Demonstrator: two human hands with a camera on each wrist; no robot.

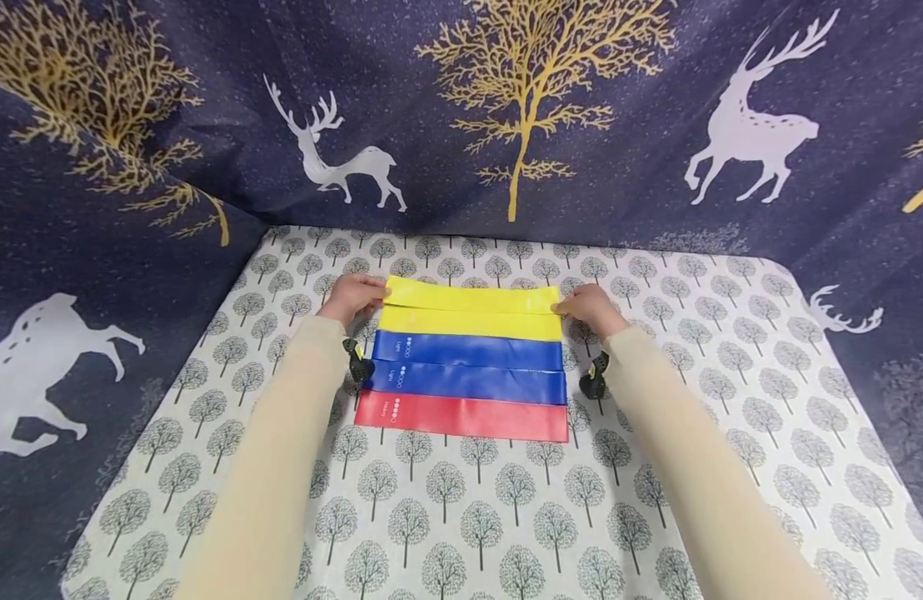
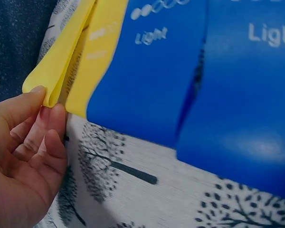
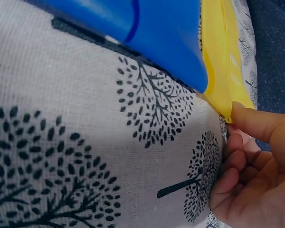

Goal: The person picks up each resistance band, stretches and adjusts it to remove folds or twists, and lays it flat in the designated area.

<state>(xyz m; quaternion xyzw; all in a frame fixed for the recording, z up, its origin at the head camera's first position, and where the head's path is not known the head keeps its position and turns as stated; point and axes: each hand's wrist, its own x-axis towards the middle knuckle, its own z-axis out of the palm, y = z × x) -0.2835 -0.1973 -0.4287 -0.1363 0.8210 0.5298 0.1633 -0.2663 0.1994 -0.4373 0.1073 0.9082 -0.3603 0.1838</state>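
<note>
A yellow resistance band (image 1: 472, 297) lies farthest away, stretched flat between my hands. Its left end is pinched by my left hand (image 1: 352, 296) between thumb and fingers; the left wrist view shows the folded loop at the left hand's (image 2: 28, 152) fingertips. My right hand (image 1: 591, 307) pinches the opposite end, and in the right wrist view its thumb (image 3: 251, 121) presses on the yellow edge. Nearer to me, side by side, come a second yellow band (image 1: 469, 322), a blue band marked "Light" (image 1: 469, 350), another blue "Light" band (image 1: 469, 383) and a red band (image 1: 469, 418).
A white cloth with tree prints (image 1: 476, 525) covers the table. Behind it and to the left hangs a dark blue curtain (image 1: 446, 100) with deer and golden trees. Each wrist wears a small black camera, such as the left one (image 1: 358, 361).
</note>
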